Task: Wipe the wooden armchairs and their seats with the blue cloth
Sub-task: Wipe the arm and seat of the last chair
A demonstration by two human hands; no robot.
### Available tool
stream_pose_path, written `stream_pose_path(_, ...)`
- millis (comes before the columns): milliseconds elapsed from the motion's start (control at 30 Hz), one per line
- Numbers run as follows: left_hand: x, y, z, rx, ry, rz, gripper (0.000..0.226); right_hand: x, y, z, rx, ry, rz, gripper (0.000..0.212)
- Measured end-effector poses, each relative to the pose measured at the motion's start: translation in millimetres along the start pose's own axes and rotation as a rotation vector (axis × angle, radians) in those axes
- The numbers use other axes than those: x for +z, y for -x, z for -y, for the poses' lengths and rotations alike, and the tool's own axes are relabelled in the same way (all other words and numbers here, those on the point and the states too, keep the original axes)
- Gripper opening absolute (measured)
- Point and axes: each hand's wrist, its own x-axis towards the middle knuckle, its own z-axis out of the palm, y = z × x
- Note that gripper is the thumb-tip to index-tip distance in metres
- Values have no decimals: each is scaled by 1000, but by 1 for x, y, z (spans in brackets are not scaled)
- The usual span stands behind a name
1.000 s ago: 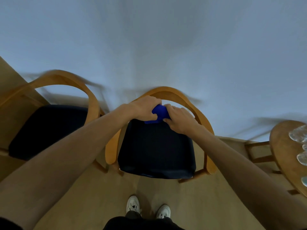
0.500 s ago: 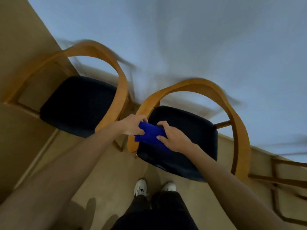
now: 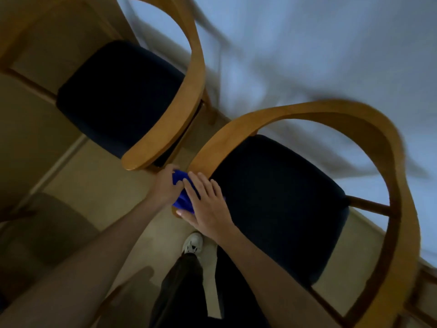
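At the frame's centre, the blue cloth (image 3: 183, 197) has travelled down from the chair's back to the right armchair (image 3: 331, 114)'s front arm end; left hand (image 3: 165, 188) pinches it, right hand (image 3: 208, 207) presses flat, so that arm looks nearly wiped.

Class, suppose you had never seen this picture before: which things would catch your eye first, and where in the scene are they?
The eye goes first to the bright blue cloth at the centre, held between the left hand and the right hand at the front end of the right armchair's near armrest. Next come the two curved wooden frames, with the left armchair close beside, each around a dark seat.
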Motion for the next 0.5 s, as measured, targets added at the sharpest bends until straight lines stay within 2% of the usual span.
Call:
stream_pose_path(100,-5,1,0,-19,45,-24,39,13,-4,-2,-63,50,34,77)
stream_pose_path(267,-11,-12,-10,-85,233,-145,30,11,-45,-23,-84,48,-5,62)
stream_pose_path(333,-10,-27,-27,-23,276,-145,23,-2,-63,-46,-30,40,-47,58)
stream_pose_path(400,-5,-43,-50,136,111,-88,21,-17,-80,-77,57,52,-99,54)
stream_pose_path(500,15,-63,-88,272,-226,88,61,-38,-102,-133,238,85,-172,53)
